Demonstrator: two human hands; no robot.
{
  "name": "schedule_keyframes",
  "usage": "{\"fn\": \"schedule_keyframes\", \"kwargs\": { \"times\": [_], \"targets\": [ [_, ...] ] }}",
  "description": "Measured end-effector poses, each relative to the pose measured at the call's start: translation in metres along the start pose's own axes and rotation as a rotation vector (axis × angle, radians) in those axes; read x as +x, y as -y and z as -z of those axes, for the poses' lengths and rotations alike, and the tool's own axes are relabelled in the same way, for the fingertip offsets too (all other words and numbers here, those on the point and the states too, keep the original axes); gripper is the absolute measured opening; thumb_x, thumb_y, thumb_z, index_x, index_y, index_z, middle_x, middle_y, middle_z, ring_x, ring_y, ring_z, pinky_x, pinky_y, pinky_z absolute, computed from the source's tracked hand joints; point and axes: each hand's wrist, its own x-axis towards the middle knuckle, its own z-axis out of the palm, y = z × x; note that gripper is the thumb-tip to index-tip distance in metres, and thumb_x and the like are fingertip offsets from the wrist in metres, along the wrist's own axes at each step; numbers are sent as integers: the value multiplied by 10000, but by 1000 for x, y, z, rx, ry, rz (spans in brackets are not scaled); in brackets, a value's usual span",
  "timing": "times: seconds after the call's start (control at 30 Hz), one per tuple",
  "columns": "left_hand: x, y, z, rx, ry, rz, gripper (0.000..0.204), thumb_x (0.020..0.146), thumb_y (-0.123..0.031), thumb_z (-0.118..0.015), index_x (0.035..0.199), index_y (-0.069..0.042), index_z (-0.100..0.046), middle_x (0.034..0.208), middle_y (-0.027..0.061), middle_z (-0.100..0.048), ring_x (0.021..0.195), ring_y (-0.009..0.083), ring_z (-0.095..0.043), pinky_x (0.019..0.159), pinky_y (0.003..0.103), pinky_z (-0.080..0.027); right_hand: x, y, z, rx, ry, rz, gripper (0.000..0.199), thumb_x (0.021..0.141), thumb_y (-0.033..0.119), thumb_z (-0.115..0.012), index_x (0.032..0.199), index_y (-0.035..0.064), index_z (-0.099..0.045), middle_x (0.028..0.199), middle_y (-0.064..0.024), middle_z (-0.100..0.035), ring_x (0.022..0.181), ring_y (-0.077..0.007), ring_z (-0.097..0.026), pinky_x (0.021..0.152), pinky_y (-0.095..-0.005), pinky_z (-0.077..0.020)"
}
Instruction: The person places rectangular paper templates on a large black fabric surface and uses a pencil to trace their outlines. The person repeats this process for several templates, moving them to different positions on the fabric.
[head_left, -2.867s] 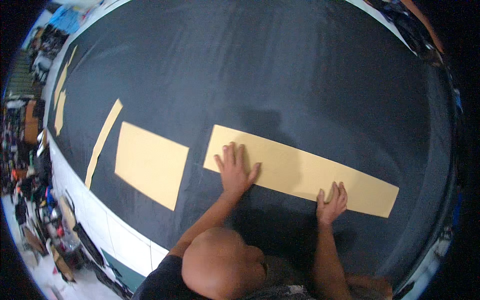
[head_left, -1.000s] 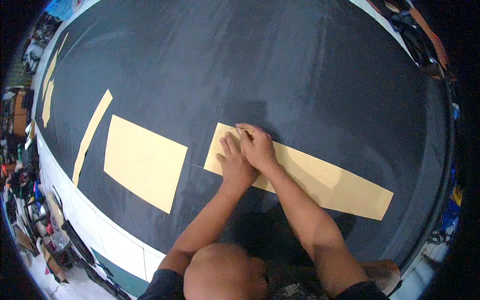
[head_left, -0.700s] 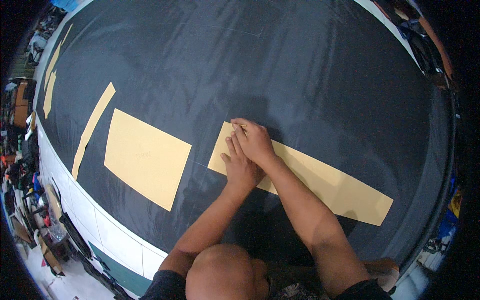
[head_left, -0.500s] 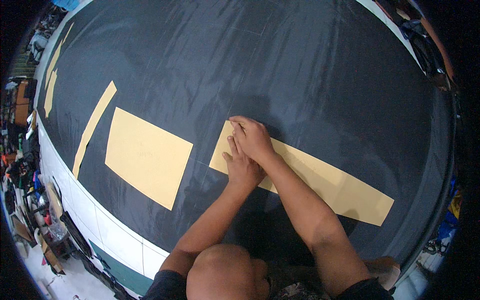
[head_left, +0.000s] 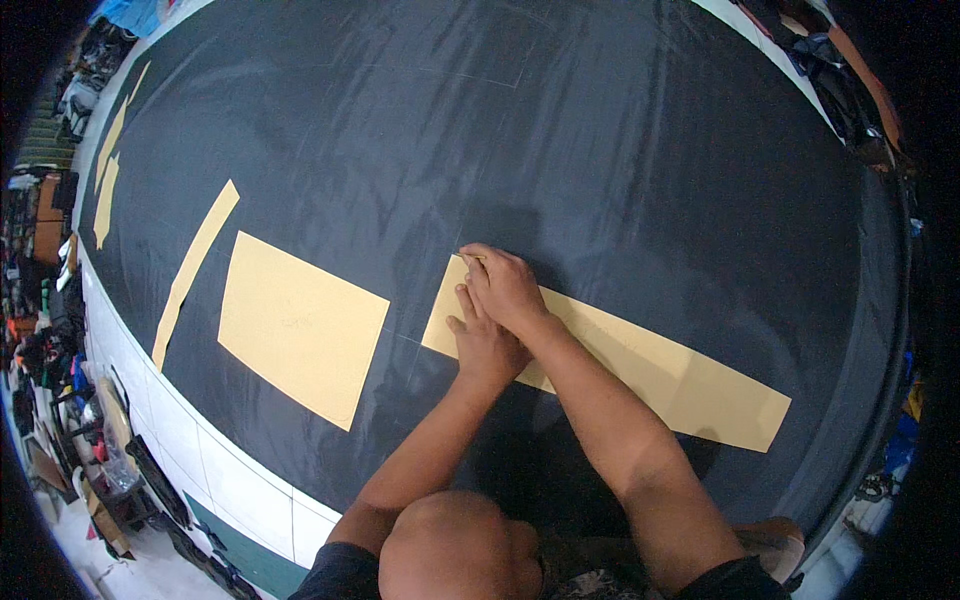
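On yellow strip (head_left: 680,370), yr L hand (head_left: 487,345) lies w/ fingers part-spread; R hand (head_left: 508,290) partly blocks it, fingers curled, hold unclear; rect. sheet (head_left: 303,330) nearby.

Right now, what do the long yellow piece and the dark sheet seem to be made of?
Long yellow piece: probably matte card or stiff paper; it lies flat, crisp-edged. Dark sheet: perhaps fabric or vinyl; dull sheen, soft wrinkle-like streaks.

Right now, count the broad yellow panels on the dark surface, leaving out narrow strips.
2: the shorter panel lies left of the left hand; the longer panel lies partly covered beneath that hand.
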Motion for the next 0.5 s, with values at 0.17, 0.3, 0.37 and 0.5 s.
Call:
{"fn": "schedule_keyframes", "kwargs": {
  "times": [0.17,0.3,0.37,0.5],
  "targets": [
    [0,-1,-3,39,-47,-34,1019,840,-601,-653,1572,-46,-212,1614,270,-184,1481,493,-196,1049,708,-352,3,8,1,-144,63,-48,258,993,222,-512,1136,68,-662,1112,-187,-697,1033,-400,-656,916,-480,-521],
    [-1,0,-1,17,-83,-7,1047,809,-603,-693,1561,-33,-238,1595,299,-199,1479,485,-207,1041,693,-371,-13,15,21,-284,109,-24,246,996,215,-501,1127,65,-644,1110,-184,-692,1032,-409,-649,906,-489,-522],
    [-2,-4,7,-8,-50,17,1059,784,-600,-725,1547,-26,-265,1588,310,-202,1479,482,-207,1041,683,-379,-35,-4,38,-270,41,-9,238,996,202,-509,1119,51,-645,1109,-189,-691,1035,-409,-650,906,-485,-523],
    [-3,-10,18,-37,-20,44,1076,713,-585,-801,1493,-3,-342,1581,329,-200,1475,490,-211,1044,668,-392,-79,-35,76,-289,-87,-76,223,994,165,-527,1111,19,-647,1106,-201,-689,1038,-403,-655,901,-469,-529]
  ]
}}
